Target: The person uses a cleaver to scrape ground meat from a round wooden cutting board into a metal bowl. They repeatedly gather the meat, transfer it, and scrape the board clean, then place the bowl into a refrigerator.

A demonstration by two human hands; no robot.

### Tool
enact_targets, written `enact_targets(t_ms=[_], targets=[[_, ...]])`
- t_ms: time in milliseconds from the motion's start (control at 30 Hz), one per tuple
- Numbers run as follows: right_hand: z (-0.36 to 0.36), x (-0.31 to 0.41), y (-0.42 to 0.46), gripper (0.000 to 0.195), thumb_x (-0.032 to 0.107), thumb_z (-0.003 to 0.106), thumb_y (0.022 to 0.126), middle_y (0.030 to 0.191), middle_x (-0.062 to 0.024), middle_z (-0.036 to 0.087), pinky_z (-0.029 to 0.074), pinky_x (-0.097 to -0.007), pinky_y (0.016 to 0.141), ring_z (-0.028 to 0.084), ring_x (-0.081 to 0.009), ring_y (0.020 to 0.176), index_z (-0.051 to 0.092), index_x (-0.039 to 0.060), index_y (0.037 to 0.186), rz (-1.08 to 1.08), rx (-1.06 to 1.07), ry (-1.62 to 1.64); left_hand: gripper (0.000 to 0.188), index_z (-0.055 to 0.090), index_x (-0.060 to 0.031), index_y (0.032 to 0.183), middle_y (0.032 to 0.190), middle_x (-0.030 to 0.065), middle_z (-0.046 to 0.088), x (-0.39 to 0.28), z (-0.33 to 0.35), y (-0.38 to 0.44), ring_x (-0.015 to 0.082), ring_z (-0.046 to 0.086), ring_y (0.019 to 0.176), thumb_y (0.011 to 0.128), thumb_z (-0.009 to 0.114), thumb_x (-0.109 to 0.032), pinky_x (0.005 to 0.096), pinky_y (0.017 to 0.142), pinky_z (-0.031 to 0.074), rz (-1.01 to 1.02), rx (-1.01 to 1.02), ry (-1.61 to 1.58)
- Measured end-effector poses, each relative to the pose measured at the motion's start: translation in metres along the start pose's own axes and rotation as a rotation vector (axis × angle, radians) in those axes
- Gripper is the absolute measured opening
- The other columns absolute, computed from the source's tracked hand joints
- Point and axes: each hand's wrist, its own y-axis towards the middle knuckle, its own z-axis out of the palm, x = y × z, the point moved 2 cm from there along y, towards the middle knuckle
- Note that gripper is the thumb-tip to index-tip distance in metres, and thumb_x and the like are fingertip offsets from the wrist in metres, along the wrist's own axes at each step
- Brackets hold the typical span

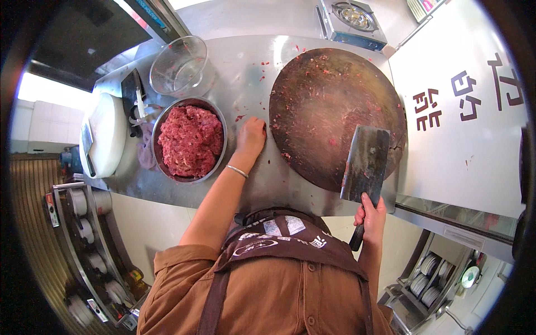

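A cleaver (pixel 367 163) lies slantwise over the near right part of a round wooden chopping block (pixel 318 104), its handle held in my right hand (pixel 372 215). Scraps of meat dot the block. My left hand (pixel 252 136), a bangle on its wrist, rests on the steel table (pixel 251 176) between the block and a metal bowl (pixel 226 144) heaped with minced meat (pixel 190 140). Its fingers are curled near the block's left edge; whether they hold anything is hidden.
A clear bowl (pixel 178 67) stands behind the meat. Farther left are scissors (pixel 140 109), a purple cloth (pixel 146 148) and a thick white board (pixel 109 136) with a knife (pixel 88 146) on it. A gas stove (pixel 355 23) is behind the block; a white panel (pixel 456 138) borders the right.
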Motion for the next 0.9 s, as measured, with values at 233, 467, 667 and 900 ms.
enact_targets(t_ms=[233, 467, 667, 900], targets=[[-0.004, -0.002, -0.004, 0.015, 0.018, 0.056, 0.088, 0.050, 0.0003, 0.040, 0.034, -0.0258, 0.035, 0.037, -0.0090, 0.037, 0.046, 0.0076, 0.091, 0.002, 0.001, 0.009, 0.018, 0.063, -0.0008, 0.091, 0.081, 0.0052, 0.065, 0.006, 0.004, 0.006, 0.0095, 0.057, 0.068, 0.077, 0.067, -0.012, 0.0231, 0.061, 0.046, -0.571, 0.128, -0.810], [-0.016, -0.010, 0.011, 0.018, 0.021, 0.059, 0.086, 0.049, 0.0006, 0.041, 0.034, -0.0257, 0.035, 0.038, -0.0092, 0.037, 0.043, 0.0109, 0.087, 0.014, 0.020, -0.008, 0.016, 0.062, -0.0005, 0.090, 0.074, 0.0032, 0.063, -0.004, 0.007, 0.006, 0.0100, 0.056, 0.061, 0.077, 0.066, -0.009, 0.0231, 0.058, 0.047, -0.656, 0.069, -0.934], [-0.036, -0.029, 0.020, 0.019, 0.023, 0.059, 0.086, 0.049, 0.0003, 0.042, 0.035, -0.0266, 0.033, 0.039, -0.0094, 0.036, 0.044, 0.0113, 0.086, 0.105, -0.016, 0.064, 0.012, 0.062, 0.0002, 0.090, 0.079, 0.0045, 0.063, -0.030, -0.051, 0.013, 0.0114, 0.058, 0.067, 0.078, 0.063, -0.003, 0.0234, 0.064, 0.048, -0.392, -0.030, -1.015], [-0.012, -0.037, 0.018, 0.017, 0.022, 0.058, 0.087, 0.049, 0.0001, 0.042, 0.035, -0.0264, 0.033, 0.039, -0.0093, 0.036, 0.045, 0.0119, 0.087, 0.152, 0.082, 0.059, 0.020, 0.064, -0.0064, 0.098, 0.109, 0.0093, 0.059, -0.015, -0.193, -0.051, 0.0264, 0.048, 0.112, 0.079, 0.064, -0.012, 0.0388, 0.094, 0.037, -0.081, -0.299, 0.295]])
